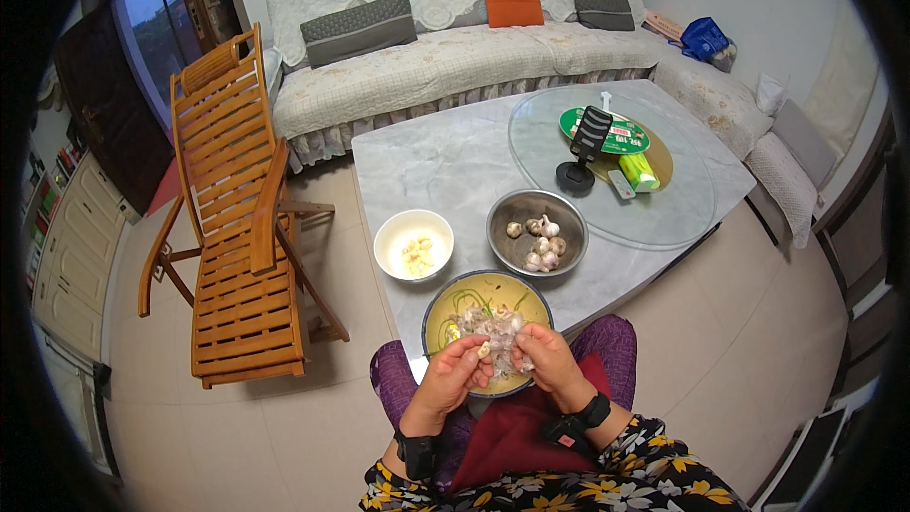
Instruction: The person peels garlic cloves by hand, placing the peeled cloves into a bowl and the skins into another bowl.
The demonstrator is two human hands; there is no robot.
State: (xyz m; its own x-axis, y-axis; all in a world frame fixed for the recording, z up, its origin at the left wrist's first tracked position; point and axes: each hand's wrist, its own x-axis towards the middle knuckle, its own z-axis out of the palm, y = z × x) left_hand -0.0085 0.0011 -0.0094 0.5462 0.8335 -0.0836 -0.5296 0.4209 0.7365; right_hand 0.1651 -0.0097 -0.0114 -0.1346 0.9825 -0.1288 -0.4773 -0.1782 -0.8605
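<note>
Over a yellow bowl with a dark blue rim [433, 311], both my hands are at work close together. Between the thumb and fingertips of my left hand [455, 372] is a pale garlic clove [484, 349]. My right hand [550, 360] is closed in a pinch; a whitish bit shows below its fingertips, too small to name. Papery garlic skins [502, 325] and thin green strands fill the bowl below. Peeled garlic cloves [417, 254] lie in a white bowl [387, 245] to the far left. Several whole garlic bulbs [543, 251] sit in a steel bowl [505, 248] beyond my right hand.
The bowls stand on a grey marble-patterned table [427, 156]. Its round glass turntable [664, 218] carries a black microphone-like stand [586, 147], a green round lid [626, 137], a tissue pack [639, 172] and a remote [621, 185]. A wooden recliner [242, 294] stands left; a sofa [455, 57] lies behind.
</note>
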